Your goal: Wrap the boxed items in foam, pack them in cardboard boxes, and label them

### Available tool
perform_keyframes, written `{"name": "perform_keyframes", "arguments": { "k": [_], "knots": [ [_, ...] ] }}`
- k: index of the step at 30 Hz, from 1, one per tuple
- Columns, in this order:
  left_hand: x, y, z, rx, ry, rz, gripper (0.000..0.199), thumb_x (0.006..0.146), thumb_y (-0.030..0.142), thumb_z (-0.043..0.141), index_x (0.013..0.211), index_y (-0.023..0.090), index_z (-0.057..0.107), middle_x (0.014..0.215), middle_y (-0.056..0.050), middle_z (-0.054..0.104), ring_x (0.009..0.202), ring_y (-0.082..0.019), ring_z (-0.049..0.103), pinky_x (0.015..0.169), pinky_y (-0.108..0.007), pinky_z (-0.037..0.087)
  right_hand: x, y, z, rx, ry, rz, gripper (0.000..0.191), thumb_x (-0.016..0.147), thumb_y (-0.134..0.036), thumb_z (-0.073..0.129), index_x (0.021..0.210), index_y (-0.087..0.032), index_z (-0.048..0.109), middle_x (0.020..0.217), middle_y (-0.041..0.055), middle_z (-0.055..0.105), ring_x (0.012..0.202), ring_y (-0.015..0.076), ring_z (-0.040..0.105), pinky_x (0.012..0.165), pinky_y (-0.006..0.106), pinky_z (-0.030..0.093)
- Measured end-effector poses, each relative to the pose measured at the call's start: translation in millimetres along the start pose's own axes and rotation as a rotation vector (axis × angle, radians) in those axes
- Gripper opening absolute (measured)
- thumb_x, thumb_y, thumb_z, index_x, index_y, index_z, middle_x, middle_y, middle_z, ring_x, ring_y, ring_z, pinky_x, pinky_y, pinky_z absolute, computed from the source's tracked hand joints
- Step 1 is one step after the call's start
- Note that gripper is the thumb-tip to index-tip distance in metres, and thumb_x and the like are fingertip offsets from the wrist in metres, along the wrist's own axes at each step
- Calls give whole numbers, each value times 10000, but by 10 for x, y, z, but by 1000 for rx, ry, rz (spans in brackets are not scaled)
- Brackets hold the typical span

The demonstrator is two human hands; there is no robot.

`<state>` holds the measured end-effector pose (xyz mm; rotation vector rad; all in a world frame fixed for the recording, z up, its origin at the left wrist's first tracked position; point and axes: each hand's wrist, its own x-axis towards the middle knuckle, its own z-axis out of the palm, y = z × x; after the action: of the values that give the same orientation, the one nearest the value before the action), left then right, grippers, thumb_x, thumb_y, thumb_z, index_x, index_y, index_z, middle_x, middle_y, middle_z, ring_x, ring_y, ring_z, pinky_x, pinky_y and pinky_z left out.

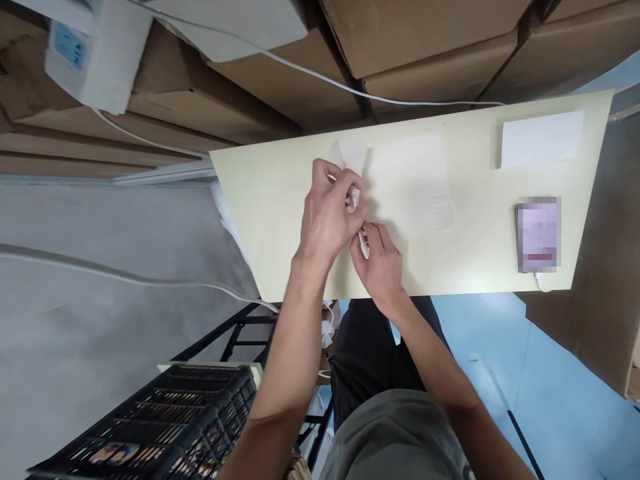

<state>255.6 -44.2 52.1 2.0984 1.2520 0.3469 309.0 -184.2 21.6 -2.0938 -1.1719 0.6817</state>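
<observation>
Slim white item (364, 247), one, held above the table (480, 260), left of its middle and toward its near edge; exact kind unclear, mostly covered by fingers. Left hand (327, 210): fingers curled, pinching the upper part. Right hand (381, 261): thumb and fingers closed on the lower end. Handling, as judged: light, smooth, perhaps slightly pliable; best taken by its ends with a gentle pinch. Thin pale sheet (353, 153), beside the left fingertips, over the table's far half. Translucent sheets (425, 187), flat, faintly wrinkled, mid-table. White box (543, 140), smooth, rectangular, table's far right corner. Cardboard boxes (435, 40), brown, matte, stacked behind the table. Crate (200, 413), black, latticed, below the table's left end.
</observation>
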Motion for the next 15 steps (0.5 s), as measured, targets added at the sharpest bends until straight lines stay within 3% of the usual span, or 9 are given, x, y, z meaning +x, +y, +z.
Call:
{"name": "perform_keyframes", "arguments": {
  "k": [5,8,11,15],
  "knots": [
    [224,-233,-76,49,-13,69,181,1028,414,777,1031,262,680,1183,-71,645,923,-204,693,876,-364,609,8,32,-65,-25,44,-36,316,1200,-325,492,1255,-204,778,1072,103,778,989,226,753,904,340,603],
    [390,-386,-41,58,13,64,252,1072,491,724,1001,253,680,1068,-61,643,974,-225,710,921,-378,588,-5,3,-75,6,9,-20,348,1214,-375,483,1262,-208,785,1053,87,787,917,201,735,842,310,577],
    [554,-421,94,84,15,43,331,1121,513,628,931,248,683,963,-57,648,981,-243,719,937,-386,569,-30,0,-65,37,-30,50,379,1220,-416,476,1252,-201,786,1085,80,797,817,164,713,736,275,535],
    [682,-278,371,148,-62,8,376,1122,511,597,870,249,694,955,-77,700,1008,-273,730,926,-400,555,-87,110,-56,12,-84,126,438,1227,-440,449,1344,-165,770,1092,95,825,761,157,720,704,266,523]
  ]
}}
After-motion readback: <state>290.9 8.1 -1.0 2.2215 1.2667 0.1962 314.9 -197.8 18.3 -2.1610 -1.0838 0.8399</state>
